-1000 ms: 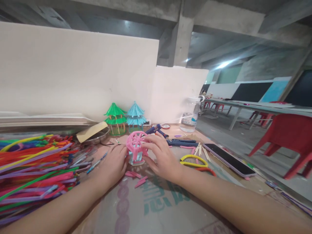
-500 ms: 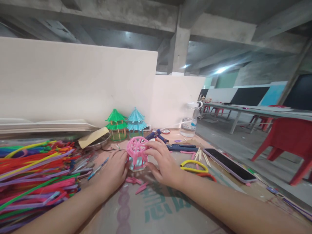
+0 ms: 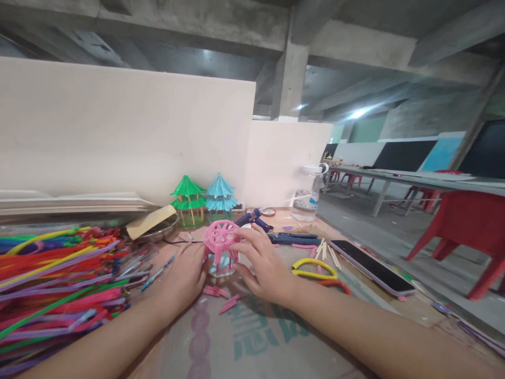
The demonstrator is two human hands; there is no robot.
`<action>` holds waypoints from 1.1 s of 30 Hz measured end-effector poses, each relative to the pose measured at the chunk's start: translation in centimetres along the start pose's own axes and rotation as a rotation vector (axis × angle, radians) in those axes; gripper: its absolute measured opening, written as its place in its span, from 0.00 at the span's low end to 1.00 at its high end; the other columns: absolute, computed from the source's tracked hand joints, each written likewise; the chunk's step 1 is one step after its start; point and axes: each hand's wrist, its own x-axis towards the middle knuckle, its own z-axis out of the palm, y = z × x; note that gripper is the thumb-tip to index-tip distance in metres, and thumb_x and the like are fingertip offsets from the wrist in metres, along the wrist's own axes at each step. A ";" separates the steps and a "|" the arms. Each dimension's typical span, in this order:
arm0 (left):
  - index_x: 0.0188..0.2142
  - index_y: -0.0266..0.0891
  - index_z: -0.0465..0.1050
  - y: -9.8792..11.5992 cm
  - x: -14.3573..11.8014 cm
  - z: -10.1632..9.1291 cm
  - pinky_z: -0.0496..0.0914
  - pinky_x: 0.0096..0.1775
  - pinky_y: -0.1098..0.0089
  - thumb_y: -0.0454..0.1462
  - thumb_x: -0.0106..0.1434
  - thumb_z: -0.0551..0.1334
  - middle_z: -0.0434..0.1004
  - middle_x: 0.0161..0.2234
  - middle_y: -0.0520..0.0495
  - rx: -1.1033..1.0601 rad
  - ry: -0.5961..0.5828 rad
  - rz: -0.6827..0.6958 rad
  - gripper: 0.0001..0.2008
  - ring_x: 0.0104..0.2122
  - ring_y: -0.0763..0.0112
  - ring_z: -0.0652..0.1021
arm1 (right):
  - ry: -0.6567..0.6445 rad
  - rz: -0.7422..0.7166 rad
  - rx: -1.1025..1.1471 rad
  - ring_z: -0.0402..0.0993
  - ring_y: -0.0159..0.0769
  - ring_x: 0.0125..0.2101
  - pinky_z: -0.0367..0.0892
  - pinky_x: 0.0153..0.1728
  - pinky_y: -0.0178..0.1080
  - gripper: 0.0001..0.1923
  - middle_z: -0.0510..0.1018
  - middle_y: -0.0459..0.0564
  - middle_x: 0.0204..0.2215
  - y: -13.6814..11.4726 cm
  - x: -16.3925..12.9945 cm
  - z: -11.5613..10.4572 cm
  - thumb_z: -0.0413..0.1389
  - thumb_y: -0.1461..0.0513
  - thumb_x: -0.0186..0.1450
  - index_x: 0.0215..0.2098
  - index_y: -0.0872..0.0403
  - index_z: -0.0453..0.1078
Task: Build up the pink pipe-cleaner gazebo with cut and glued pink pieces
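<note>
Mixed colours of fuzzy craft stems (image 3: 59, 295) lie in a heap well to the left of the pink model (image 3: 219, 246), which is the landmark here. A pen (image 3: 158, 272) lies nearer its left side. Next comes the left hand (image 3: 185, 271), close against the model's left edge; its fingertips are hidden, so I cannot tell whether they grip. The model stands on the tabletop between both hands, its long axis roughly upright, pale blue base down, spoked pink ring on top, facing up and towards the wearer. Little has just changed: both hands stay beside it while the camera's view has tipped upward, which suggests steadying or fine adjustment. Loose pink strips (image 3: 229, 303) lie just in front of it. The right hand (image 3: 264, 260) curves about its right side, thumb and fingers wide apart, fingertips at the ring's edge; whether they grip I cannot tell. Farther right of the model are a yellow-handled tool (image 3: 333, 272) and a phone (image 3: 373, 267).
</note>
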 end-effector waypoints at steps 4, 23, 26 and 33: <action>0.39 0.40 0.68 -0.1 0.1 0.0 0.65 0.48 0.57 0.30 0.60 0.53 0.73 0.41 0.42 0.003 -0.042 0.034 0.10 0.45 0.57 0.71 | 0.037 0.014 0.008 0.62 0.41 0.53 0.53 0.58 0.56 0.15 0.69 0.58 0.49 0.2 0.0 0.2 0.51 0.62 0.65 0.50 0.56 0.60; 0.42 0.40 0.68 0.1 0.3 -0.1 0.64 0.51 0.55 0.31 0.62 0.53 0.73 0.43 0.42 0.005 -0.015 0.081 0.10 0.47 0.57 0.71 | 0.082 0.006 -0.028 0.64 0.40 0.52 0.56 0.57 0.54 0.12 0.70 0.57 0.47 0.4 0.1 0.4 0.53 0.61 0.65 0.46 0.54 0.62; 0.42 0.40 0.68 0.0 0.2 -0.1 0.64 0.51 0.55 0.30 0.62 0.53 0.72 0.43 0.42 0.009 -0.012 0.080 0.10 0.48 0.57 0.70 | 0.060 -0.002 -0.031 0.63 0.40 0.53 0.55 0.58 0.55 0.14 0.70 0.57 0.47 0.3 0.1 0.2 0.54 0.62 0.64 0.48 0.55 0.62; 0.41 0.40 0.67 0.0 0.2 -0.1 0.64 0.51 0.55 0.29 0.60 0.53 0.73 0.43 0.42 0.009 -0.032 0.077 0.11 0.48 0.57 0.71 | 0.062 0.002 -0.039 0.63 0.41 0.53 0.55 0.58 0.55 0.13 0.69 0.58 0.48 0.3 0.0 0.2 0.53 0.62 0.65 0.48 0.55 0.64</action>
